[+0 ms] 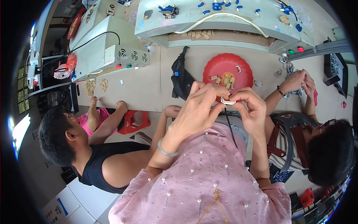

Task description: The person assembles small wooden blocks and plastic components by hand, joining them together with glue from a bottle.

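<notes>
My left hand point(201, 106) and my right hand point(250, 109) meet in front of my chest, fingers pinched on one small silver-rimmed tan piece point(227, 101). It is held between the fingertips of both hands, which partly cover it, and its exact kind cannot be made out. Just beyond my hands, a red scalloped plate point(212, 67) lies on the table. On it are several small tan blocks point(231, 85), a little heap of yellow bits point(226, 77) and a curved silver-white piece point(238, 68).
A black bag point(182, 76) lies left of the plate. A pale green machine bench point(227, 28) stands across the far side. Co-workers sit close on both sides; the right one's hands point(304, 83) are above metal chains point(290, 71). Tan piles point(90, 86) lie far left.
</notes>
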A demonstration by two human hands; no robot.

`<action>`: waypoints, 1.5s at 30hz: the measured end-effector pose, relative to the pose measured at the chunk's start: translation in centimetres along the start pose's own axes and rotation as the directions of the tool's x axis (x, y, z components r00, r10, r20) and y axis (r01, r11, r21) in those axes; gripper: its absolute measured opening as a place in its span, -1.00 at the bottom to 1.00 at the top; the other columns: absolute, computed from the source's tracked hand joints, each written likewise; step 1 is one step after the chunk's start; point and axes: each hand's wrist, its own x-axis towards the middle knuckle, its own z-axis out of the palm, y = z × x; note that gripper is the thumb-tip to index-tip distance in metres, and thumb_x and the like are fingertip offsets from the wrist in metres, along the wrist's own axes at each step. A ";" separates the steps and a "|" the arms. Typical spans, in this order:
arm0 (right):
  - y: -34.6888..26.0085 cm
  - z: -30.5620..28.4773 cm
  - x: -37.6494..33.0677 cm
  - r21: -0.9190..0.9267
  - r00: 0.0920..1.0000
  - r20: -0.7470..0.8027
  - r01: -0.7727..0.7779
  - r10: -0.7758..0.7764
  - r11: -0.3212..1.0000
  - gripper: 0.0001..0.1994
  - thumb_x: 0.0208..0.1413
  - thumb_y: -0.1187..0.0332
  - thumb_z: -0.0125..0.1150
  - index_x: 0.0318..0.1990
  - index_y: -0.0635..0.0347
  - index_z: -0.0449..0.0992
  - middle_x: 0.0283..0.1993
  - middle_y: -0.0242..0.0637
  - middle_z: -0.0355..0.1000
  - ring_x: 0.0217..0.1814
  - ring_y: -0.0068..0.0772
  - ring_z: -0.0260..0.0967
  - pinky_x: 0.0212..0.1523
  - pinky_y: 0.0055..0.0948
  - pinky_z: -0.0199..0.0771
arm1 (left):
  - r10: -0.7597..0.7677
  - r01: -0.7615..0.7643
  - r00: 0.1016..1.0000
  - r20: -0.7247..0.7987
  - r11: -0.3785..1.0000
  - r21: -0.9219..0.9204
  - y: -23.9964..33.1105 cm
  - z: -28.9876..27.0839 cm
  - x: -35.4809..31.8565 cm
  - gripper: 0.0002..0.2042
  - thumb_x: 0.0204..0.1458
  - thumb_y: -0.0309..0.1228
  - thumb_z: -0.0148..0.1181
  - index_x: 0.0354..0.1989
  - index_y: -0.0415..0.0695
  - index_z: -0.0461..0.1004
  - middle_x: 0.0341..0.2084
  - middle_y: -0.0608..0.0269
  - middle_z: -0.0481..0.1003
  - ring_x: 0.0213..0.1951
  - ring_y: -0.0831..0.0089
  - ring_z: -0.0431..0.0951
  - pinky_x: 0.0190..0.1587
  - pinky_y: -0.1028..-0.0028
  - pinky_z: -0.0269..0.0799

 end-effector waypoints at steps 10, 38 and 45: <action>-0.3 0.0 0.1 -0.147 0.998 -0.006 0.066 -0.068 0.987 -0.88 -0.12 0.68 0.17 -0.38 0.34 0.48 -0.38 -0.27 0.42 -0.40 -0.50 0.37 -0.36 -0.58 0.36 | 0.075 -0.081 0.996 0.039 0.982 0.170 0.1 -0.6 0.3 -0.81 -0.16 -0.52 0.23 -0.33 -0.12 0.44 -0.18 0.27 0.46 -0.18 0.36 0.45 -0.17 0.40 0.15; 0.0 -0.1 1.7 -0.332 0.971 -0.017 0.220 -0.239 0.917 -0.81 -0.19 0.81 -0.01 -0.44 0.39 0.46 -0.40 -0.20 0.41 -0.48 -0.42 0.41 -0.50 -0.57 0.45 | 0.181 -0.158 0.982 -0.050 0.939 0.307 -1.3 0.9 1.7 -0.91 -0.24 -0.48 0.23 -0.52 -0.11 0.45 -0.44 0.40 0.49 -0.31 0.48 0.47 -0.28 0.36 0.07; 0.0 0.2 1.4 -0.346 0.963 -0.035 0.241 -0.269 0.907 -0.81 -0.21 0.82 -0.04 -0.46 0.41 0.45 -0.40 -0.19 0.41 -0.49 -0.42 0.41 -0.51 -0.57 0.46 | 0.208 -0.178 0.976 -0.062 0.930 0.323 -1.5 1.1 1.4 -0.93 -0.22 -0.48 0.21 -0.52 -0.10 0.47 -0.44 0.39 0.50 -0.30 0.49 0.49 -0.28 0.36 0.06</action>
